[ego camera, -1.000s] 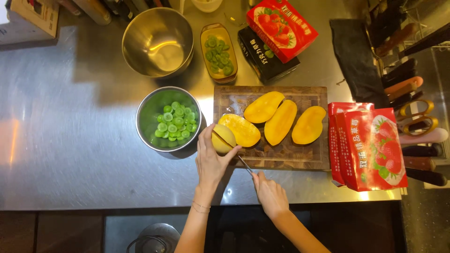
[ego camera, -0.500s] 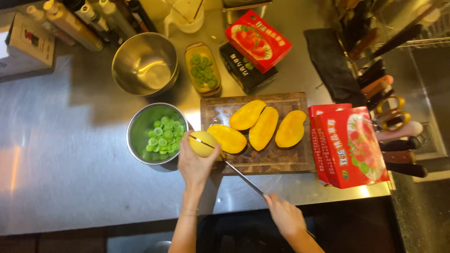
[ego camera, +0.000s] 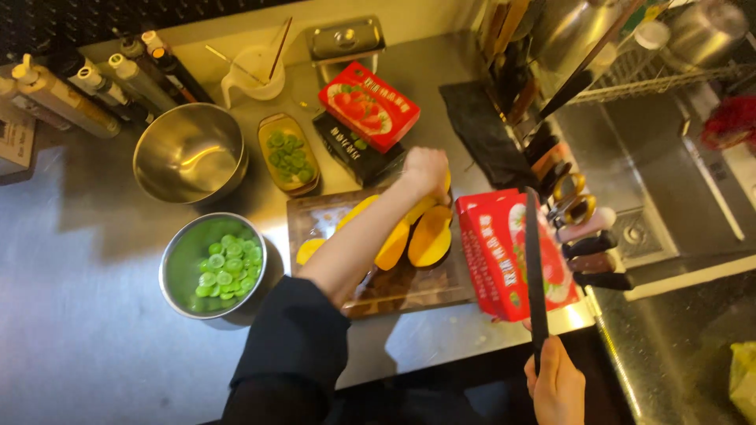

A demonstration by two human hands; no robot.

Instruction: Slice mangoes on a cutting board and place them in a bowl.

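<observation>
Left hand (ego camera: 425, 173) now reached across cutting board (ego camera: 315, 216) onto far mango slice (ego camera: 431, 236), fingers closed on it, right hand (ego camera: 557, 386) withdrawn, clamped on upright knife (ego camera: 534, 267).

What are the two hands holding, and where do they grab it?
The right hand holds a long dark knife by its handle, blade pointing up. The left hand rests on a yellow mango slice at the cutting board's far edge.

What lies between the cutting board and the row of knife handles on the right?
In the head view, two red boxes stand between the cutting board and the knife handles.
</observation>
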